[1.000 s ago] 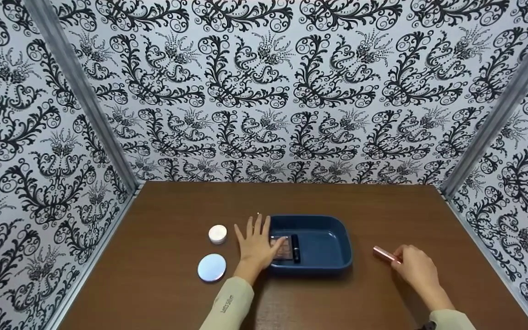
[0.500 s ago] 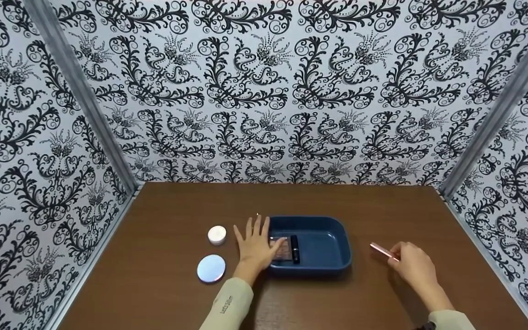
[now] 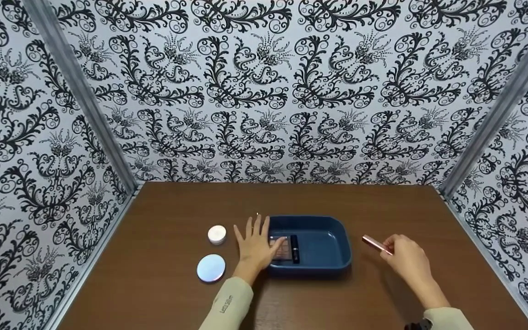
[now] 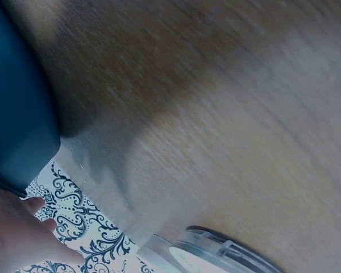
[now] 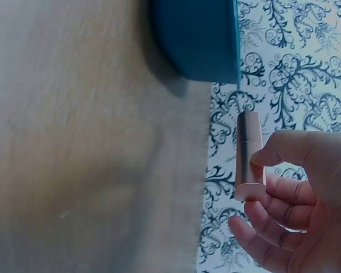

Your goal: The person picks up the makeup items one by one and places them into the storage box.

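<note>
My right hand (image 3: 408, 257) pinches a shiny pink lipstick tube (image 3: 376, 244) between thumb and fingers, to the right of a dark blue tray (image 3: 321, 271). In the right wrist view the thumb presses on the side of the tube (image 5: 250, 153), over the table's shadow side and below the tray's corner. My left hand (image 3: 253, 251) lies spread over the tray's left rim, fingers straight and thumb reaching inward. Inside the tray, partly under that thumb, is an eyeshadow palette (image 3: 283, 253) with a clear lid. A slim black tube (image 3: 295, 250) lies along its right side.
Left of the tray, a small white-lidded jar (image 3: 217, 234) and a round pale-blue compact (image 3: 211, 268) sit on the brown wooden table (image 3: 167, 238). Patterned panels (image 3: 264, 91) rise behind the table and on both sides.
My right hand has moved left and slightly away from me with the lipstick tube, closer to the tray. The left hand and the tray have stayed in place.
</note>
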`<action>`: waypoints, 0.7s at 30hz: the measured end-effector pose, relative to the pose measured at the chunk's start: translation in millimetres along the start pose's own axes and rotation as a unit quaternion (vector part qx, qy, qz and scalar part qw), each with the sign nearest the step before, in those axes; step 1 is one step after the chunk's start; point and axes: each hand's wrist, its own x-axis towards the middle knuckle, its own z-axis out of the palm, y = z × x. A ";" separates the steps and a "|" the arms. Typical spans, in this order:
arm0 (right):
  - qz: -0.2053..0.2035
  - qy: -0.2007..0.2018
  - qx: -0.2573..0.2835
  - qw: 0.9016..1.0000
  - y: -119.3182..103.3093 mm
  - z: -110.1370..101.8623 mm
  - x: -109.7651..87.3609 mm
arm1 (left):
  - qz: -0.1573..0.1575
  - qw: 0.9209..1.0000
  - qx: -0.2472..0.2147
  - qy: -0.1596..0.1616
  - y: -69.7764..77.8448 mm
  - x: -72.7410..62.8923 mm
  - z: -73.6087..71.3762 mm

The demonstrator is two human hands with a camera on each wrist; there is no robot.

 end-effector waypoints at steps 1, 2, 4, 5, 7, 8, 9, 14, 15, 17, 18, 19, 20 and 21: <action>0.000 -0.002 0.002 1.000 -2.5 -1.1 0.8 | 0.000 1.000 0.000 -0.001 0.0 0.1 0.0; -0.001 -0.005 0.003 1.000 -4.8 -2.0 1.7 | -0.001 1.000 0.001 -0.001 -0.1 0.0 -0.1; 0.000 -0.007 0.005 1.000 -9.1 -3.5 3.4 | -0.001 1.000 0.000 -0.004 0.1 -0.2 -0.5; 0.000 -0.007 0.006 1.000 -11.1 -3.9 3.9 | -0.001 1.000 -0.001 -0.004 0.1 -0.3 -0.6; -0.002 -0.007 0.007 1.000 -14.8 -4.5 5.1 | -0.001 1.000 -0.007 -0.004 0.4 -0.5 -1.6; -0.003 -0.006 0.008 1.000 -16.4 -4.4 5.7 | -0.002 1.000 -0.008 -0.004 0.5 -0.3 -1.8; -0.005 -0.005 0.009 1.000 -18.2 -4.3 6.5 | -0.002 1.000 -0.010 -0.005 0.6 -0.1 -2.0; -0.011 -0.002 0.019 1.000 -27.9 -1.9 9.7 | -0.003 1.000 -0.013 -0.004 0.9 0.7 -3.1; -0.012 -0.001 0.020 1.000 -29.9 -1.1 10.4 | -0.003 1.000 -0.013 -0.005 0.9 0.6 -3.2; -0.014 0.001 0.022 1.000 -33.9 0.7 11.3 | -0.003 1.000 -0.016 -0.006 0.8 0.3 -3.4; -0.015 0.002 0.023 1.000 -35.9 1.7 12.0 | -0.004 1.000 -0.016 -0.009 0.6 0.2 -3.3; -0.016 0.002 0.025 1.000 -38.0 2.7 12.7 | -0.004 1.000 -0.017 -0.010 0.5 -0.1 -3.1; -0.017 0.003 0.025 1.000 -40.1 3.8 13.4 | -0.004 1.000 -0.017 -0.013 0.4 -0.3 -3.0; -0.018 0.003 0.026 0.999 -42.2 4.9 14.0 | -0.003 1.000 -0.016 -0.012 0.5 -0.7 -3.2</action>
